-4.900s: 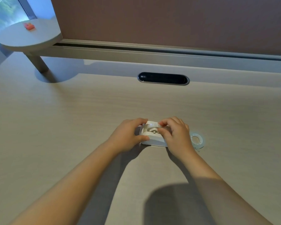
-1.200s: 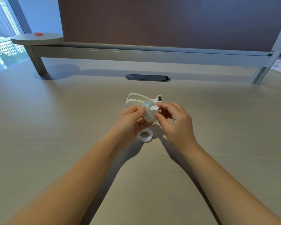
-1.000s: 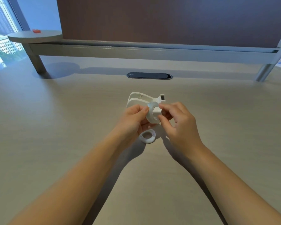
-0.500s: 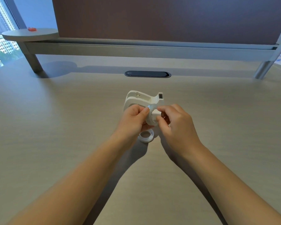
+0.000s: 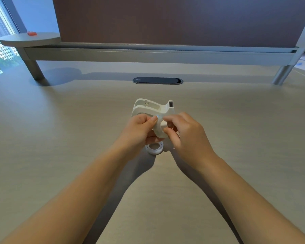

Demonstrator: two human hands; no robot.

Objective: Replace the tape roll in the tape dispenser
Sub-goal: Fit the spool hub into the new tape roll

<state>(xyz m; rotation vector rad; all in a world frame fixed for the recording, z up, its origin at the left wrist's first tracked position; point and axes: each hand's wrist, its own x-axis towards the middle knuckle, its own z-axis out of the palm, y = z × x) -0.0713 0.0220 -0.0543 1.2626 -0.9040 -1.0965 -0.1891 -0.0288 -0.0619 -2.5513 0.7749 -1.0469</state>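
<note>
The white tape dispenser point(image 5: 149, 107) stands on the desk just beyond my hands, its roll bay showing no roll. A whitish tape roll point(image 5: 158, 129) is held above the desk between both hands. My left hand point(image 5: 139, 131) pinches its left rim. My right hand point(image 5: 187, 136) grips a small white hub point(image 5: 164, 124) sitting in the roll's centre. A thin white ring, the spent tape core point(image 5: 154, 147), lies flat on the desk under my left hand.
The pale wood desk point(image 5: 60, 138) stretches wide on both sides. A dark oval cable grommet point(image 5: 157, 80) sits behind the dispenser. A metal rail with a dark partition point(image 5: 165, 53) closes the back. A round side shelf point(image 5: 30, 39) carries a small red item point(image 5: 31, 33).
Earlier both hands rested on the dispenser with the tape roll lying to its right. Now the roll is up between my hands, which shifted only slightly in the last second.
</note>
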